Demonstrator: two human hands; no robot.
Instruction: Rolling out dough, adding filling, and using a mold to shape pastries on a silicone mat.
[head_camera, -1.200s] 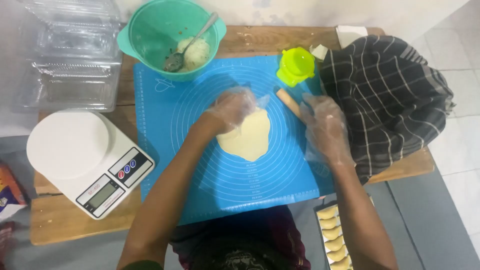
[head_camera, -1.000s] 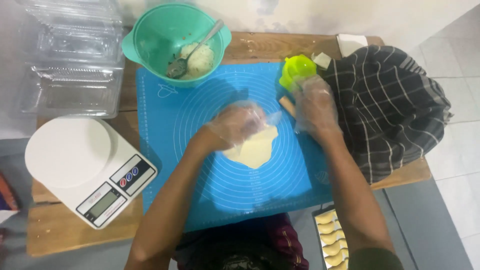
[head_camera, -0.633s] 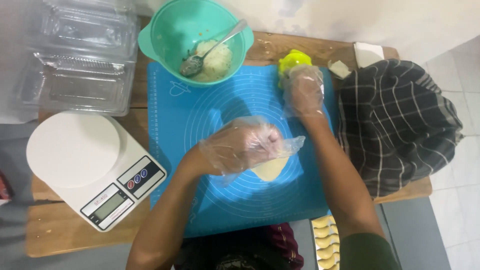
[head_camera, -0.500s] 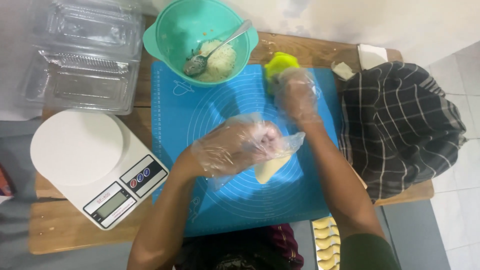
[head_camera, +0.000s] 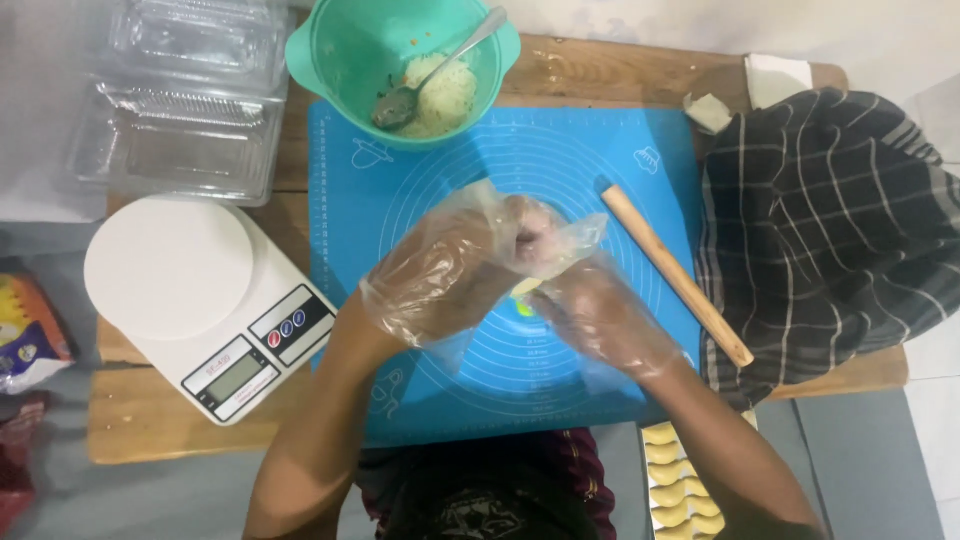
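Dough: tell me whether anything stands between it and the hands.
Nothing visible does. The left hand and right hand, in clear plastic gloves, close around the dough above the blue mat; only a pale sliver shows.

A pale yellow dough piece (head_camera: 527, 290) sits almost hidden between both gloved hands, only a sliver showing above the blue mat (head_camera: 600, 150).

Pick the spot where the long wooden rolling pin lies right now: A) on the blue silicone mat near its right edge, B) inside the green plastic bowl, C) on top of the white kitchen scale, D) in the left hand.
A: the long wooden rolling pin lies slanted on the blue silicone mat, beside the dark checked cloth.
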